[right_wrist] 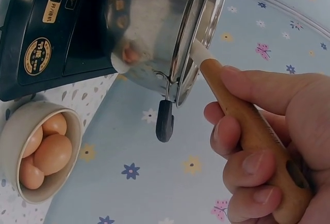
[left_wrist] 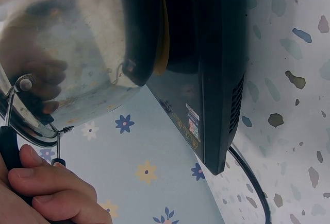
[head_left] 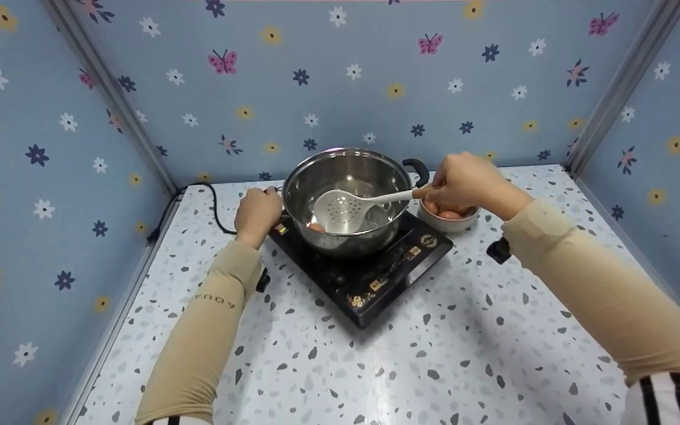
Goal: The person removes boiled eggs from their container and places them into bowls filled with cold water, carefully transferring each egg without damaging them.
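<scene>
A stainless steel pot (head_left: 352, 245) stands on a black induction cooker (head_left: 369, 295). In the left wrist view, my left hand (left_wrist: 56, 188) has its fingers curled round the pot's black side handle (left_wrist: 9, 149). My right hand (head_left: 470, 183) grips the wooden handle (right_wrist: 247, 121) of a white slotted spoon (head_left: 343, 209). The spoon's perforated head is inside the pot, its shaft slanting over the right rim. A brown egg (head_left: 316, 227) shows partly inside the pot by the near left wall. The other black pot handle (right_wrist: 164, 121) stands free below my right hand in the right wrist view.
A white bowl (right_wrist: 10, 152) holding several brown eggs (right_wrist: 52, 154) stands right of the pot, close to the cooker. A black cord (head_left: 215, 203) runs along the table's left back. Flowered panels (head_left: 352, 71) enclose the speckled table (head_left: 434, 354) at the back and sides.
</scene>
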Available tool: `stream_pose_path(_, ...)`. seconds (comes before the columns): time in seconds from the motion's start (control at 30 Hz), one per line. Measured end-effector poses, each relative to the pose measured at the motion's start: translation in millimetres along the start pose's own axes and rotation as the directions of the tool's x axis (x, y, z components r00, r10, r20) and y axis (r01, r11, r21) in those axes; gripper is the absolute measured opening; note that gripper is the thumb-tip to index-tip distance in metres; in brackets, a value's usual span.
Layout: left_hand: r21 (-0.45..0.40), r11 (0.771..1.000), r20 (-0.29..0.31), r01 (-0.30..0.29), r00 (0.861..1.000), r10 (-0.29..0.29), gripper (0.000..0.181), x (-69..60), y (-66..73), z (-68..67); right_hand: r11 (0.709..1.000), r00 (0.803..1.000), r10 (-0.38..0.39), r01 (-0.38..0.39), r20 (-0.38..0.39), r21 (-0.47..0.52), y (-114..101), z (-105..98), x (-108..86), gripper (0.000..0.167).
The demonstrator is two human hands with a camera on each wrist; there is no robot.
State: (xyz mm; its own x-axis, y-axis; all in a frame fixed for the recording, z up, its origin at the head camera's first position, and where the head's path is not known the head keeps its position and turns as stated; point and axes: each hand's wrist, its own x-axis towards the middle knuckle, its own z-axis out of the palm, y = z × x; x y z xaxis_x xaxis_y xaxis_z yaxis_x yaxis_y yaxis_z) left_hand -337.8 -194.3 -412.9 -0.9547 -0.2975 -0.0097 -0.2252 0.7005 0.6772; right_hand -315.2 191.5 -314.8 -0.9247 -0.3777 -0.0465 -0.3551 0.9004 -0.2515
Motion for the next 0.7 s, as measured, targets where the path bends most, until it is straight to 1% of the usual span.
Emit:
stream_pose_path(0.1, 0.002, 1.000, 0.006, 0.002, 1.000, -0.002, 0.049, -0.9, -0.7, -0.5, 1.000, 0.999, -0.005, 0.005, 0.035, 0.024, -1.8, 1.6, 1.2, 0.050)
stream_pose_path(0.17, 0.004, 1.000, 0.006, 0.001, 1.000, -0.001, 0.049, -1.4, -0.6, -0.7, 1.000, 0.999, -0.011, 0.010, 0.048, 0.020, -2.7, 1.9, 1.8, 0.051)
stream_pose_path(0.43, 0.002, 1.000, -0.004, 0.013, 1.000, -0.013, 0.050, -0.8, 1.5, -0.1, 1.000, 0.998, -0.017, 0.017, 0.066, 0.000, -6.2, 0.0, 5.0, 0.047)
stream_pose_path(0.53, 0.005, 1.000, -0.003, 0.015, 1.000, -0.015, 0.052, 0.0, 1.1, -0.1, 1.000, 0.997, -0.023, 0.022, 0.077, 0.008, -6.5, -0.2, 5.4, 0.040)
stream_pose_path(0.7, 0.001, 1.000, -0.004, 0.009, 1.000, -0.009, 0.053, 0.1, -0.6, 0.6, 0.999, 0.993, -0.028, 0.022, 0.116, 0.049, -7.0, -0.9, 6.3, 0.030)
